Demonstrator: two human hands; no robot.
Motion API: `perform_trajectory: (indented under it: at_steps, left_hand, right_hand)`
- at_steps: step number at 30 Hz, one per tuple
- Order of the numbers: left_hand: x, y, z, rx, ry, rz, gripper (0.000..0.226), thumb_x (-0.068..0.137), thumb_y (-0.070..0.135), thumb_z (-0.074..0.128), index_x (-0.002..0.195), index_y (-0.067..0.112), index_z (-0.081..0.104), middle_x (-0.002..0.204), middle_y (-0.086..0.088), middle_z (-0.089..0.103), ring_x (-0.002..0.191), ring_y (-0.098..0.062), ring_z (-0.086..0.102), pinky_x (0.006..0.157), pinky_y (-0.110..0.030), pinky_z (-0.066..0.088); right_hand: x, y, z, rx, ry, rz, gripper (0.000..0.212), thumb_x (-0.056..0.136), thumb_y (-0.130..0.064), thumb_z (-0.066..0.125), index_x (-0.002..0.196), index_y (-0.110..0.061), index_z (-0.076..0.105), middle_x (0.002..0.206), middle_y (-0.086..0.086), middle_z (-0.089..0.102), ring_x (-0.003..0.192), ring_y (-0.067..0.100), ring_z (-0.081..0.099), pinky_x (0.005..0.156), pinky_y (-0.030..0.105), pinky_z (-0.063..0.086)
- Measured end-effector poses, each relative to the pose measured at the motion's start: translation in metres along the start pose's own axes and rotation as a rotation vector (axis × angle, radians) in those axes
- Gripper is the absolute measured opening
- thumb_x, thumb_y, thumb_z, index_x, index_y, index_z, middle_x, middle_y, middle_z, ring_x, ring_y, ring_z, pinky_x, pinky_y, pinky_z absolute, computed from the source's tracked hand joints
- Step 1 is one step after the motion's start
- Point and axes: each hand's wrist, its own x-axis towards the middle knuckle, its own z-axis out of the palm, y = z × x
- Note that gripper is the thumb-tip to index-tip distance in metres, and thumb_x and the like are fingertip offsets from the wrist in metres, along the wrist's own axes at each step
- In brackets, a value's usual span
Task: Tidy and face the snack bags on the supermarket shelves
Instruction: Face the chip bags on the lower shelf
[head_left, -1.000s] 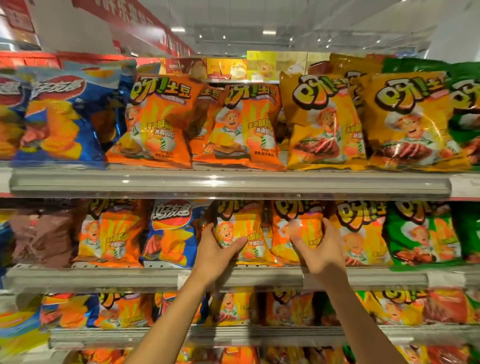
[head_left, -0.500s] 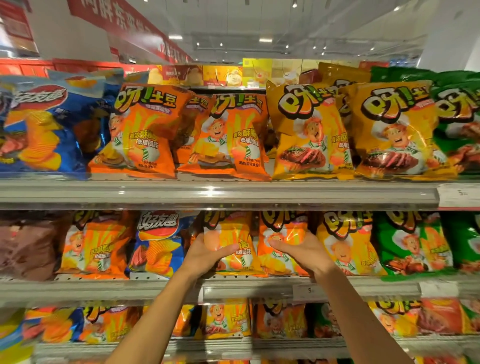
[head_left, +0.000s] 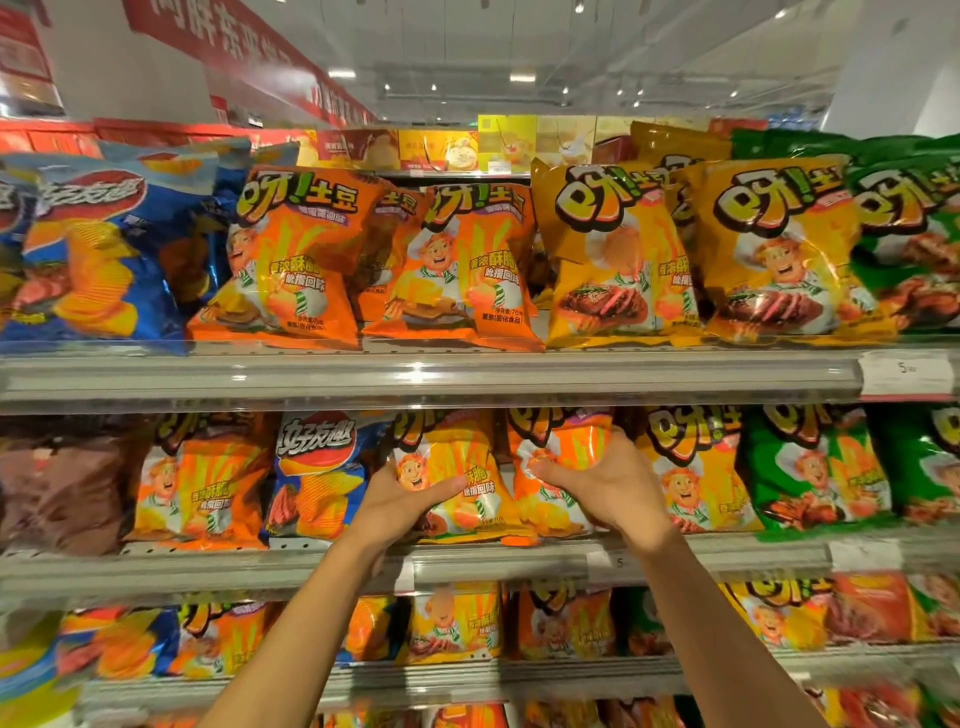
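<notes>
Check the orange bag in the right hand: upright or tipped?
Roughly upright. The orange bag stands on the middle shelf, printed front facing out; the right hand grips its lower half, crumpling it.

Orange, yellow, green and blue snack bags

Glossy orange chip bags (head_left: 457, 478) show a cartoon chef; mustard-yellow bags (head_left: 608, 254) a steak picture; blue bags (head_left: 98, 249) ridged golden chips; green bags (head_left: 815, 467) sit rightmost.

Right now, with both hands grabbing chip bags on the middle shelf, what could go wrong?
1. The left hand and right hand each squeeze an orange bag; gripping hard might crush the chips inside.
2. The bags sit at the shelf edge, so a tug could tip one off.
3. The blue bag stands close beside the left hand and may get knocked crooked.
</notes>
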Motion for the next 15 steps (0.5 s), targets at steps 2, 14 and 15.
perform_trajectory:
  at_steps: [2, 14, 15]
  left_hand:
    - [0.000, 0.000, 0.001, 0.021, 0.000, -0.003, 0.080, 0.061, 0.042, 0.091, 0.129, 0.021, 0.056, 0.123, 0.004, 0.068, 0.113, -0.014, 0.064, 0.092, -0.030, 0.054]
    - [0.003, 0.011, 0.081, 0.189, 0.093, 0.104, 0.116, 0.051, 0.053, 0.093, 0.143, 0.008, 0.038, 0.138, -0.011, 0.052, 0.123, -0.027, 0.054, 0.096, -0.044, 0.054]
    - [0.003, 0.012, 0.092, 0.212, 0.110, 0.117, 0.120, 0.051, 0.054, 0.092, 0.146, 0.008, 0.034, 0.145, -0.014, 0.047, 0.130, -0.031, 0.048, 0.103, -0.046, 0.048]
  right_hand:
    - [-0.006, 0.006, -0.008, -0.039, -0.032, 0.008, 0.109, 0.062, -0.074, 0.080, 0.140, -0.007, 0.043, 0.107, 0.000, 0.061, 0.093, 0.021, 0.060, 0.070, 0.036, 0.050]
    - [-0.063, 0.089, -0.059, 0.142, -0.025, -0.099, 0.066, 0.050, -0.073, 0.085, 0.098, -0.034, 0.063, 0.089, -0.013, 0.073, 0.082, 0.003, 0.068, 0.073, 0.033, 0.057]
    - [-0.066, 0.094, -0.065, 0.164, -0.028, -0.095, 0.065, 0.053, -0.071, 0.086, 0.101, -0.032, 0.065, 0.089, -0.012, 0.074, 0.084, 0.006, 0.069, 0.077, 0.039, 0.059]
